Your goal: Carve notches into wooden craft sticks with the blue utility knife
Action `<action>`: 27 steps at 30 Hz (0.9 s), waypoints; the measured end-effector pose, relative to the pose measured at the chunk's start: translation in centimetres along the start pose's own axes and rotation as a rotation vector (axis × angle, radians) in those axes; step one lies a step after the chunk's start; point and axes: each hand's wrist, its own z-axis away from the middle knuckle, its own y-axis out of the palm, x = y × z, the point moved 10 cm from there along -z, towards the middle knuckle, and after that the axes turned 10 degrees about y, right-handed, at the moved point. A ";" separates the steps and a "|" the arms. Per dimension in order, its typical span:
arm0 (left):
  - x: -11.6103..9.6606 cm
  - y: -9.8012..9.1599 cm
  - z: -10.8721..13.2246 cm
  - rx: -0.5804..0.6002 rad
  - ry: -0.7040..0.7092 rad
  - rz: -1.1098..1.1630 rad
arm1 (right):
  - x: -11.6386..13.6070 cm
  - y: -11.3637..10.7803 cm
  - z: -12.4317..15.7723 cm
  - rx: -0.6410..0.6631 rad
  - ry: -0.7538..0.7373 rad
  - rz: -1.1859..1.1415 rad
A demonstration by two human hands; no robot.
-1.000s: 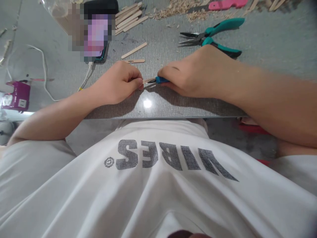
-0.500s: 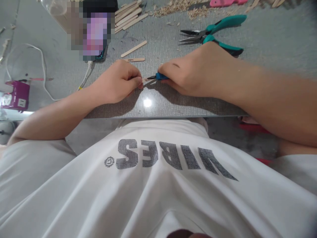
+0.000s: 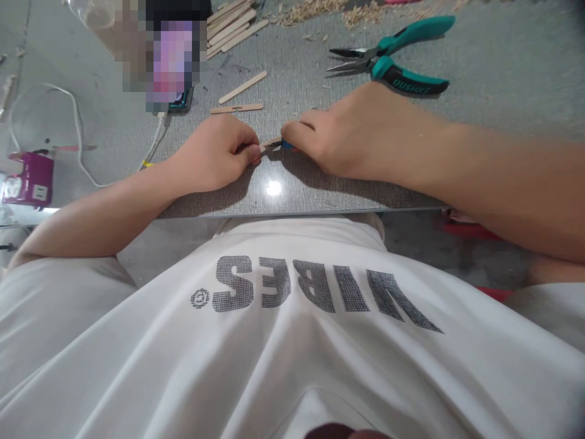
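My left hand (image 3: pixel 219 152) rests low over the table, thumb and fingertips pinched on a thin wooden craft stick (image 3: pixel 263 148). Across from it, my right hand (image 3: pixel 340 137) is closed around a small blue-handled tool (image 3: pixel 287 144). The tool's dark metal tip meets the stick in the narrow space between both hands. Most of the handle is hidden in the right fist, so its exact kind does not show. Just beyond the left hand lie a craft stick with a small cut in its middle (image 3: pixel 251 108) and a plain craft stick (image 3: pixel 243 87).
Teal-handled needle-nose pliers (image 3: pixel 388 61) lie spread beyond my right hand. Farther back are a pile of craft sticks (image 3: pixel 233 27) and wood shavings (image 3: pixel 311 11). A white cable (image 3: pixel 81 131), a phone (image 3: pixel 181 100) and a purple block (image 3: pixel 36 180) occupy the left side.
My right hand has shifted slightly left with the blue-handled tool, closer to my left hand. My left hand stays nearly in place, still pinching the stick.
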 end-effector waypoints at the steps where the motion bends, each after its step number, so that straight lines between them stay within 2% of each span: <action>1: -0.1 0.0 0.0 0.008 0.000 -0.020 | 0.1 0.1 -0.1 0.011 -0.003 0.033; 4: -0.2 0.0 0.2 0.024 -0.004 -0.067 | 0.4 0.3 -0.4 0.038 -0.011 0.058; 9: 0.0 0.0 0.0 -0.002 0.019 -0.084 | 0.4 -0.2 -1.0 0.041 0.009 -0.081; 13: 0.0 0.0 -0.2 -0.014 0.037 -0.080 | 0.6 0.0 -1.1 0.066 0.001 -0.047; 17: 0.0 0.0 -0.1 -0.009 0.008 -0.040 | 0.7 -0.3 -1.0 0.028 -0.018 -0.065; 23: 0.1 -0.2 0.0 -0.037 0.014 0.026 | 0.5 -0.2 -0.8 0.001 -0.029 0.069; 27: 0.2 -0.3 -0.1 -0.057 0.037 0.061 | 0.4 -0.2 -0.6 -0.031 -0.027 0.024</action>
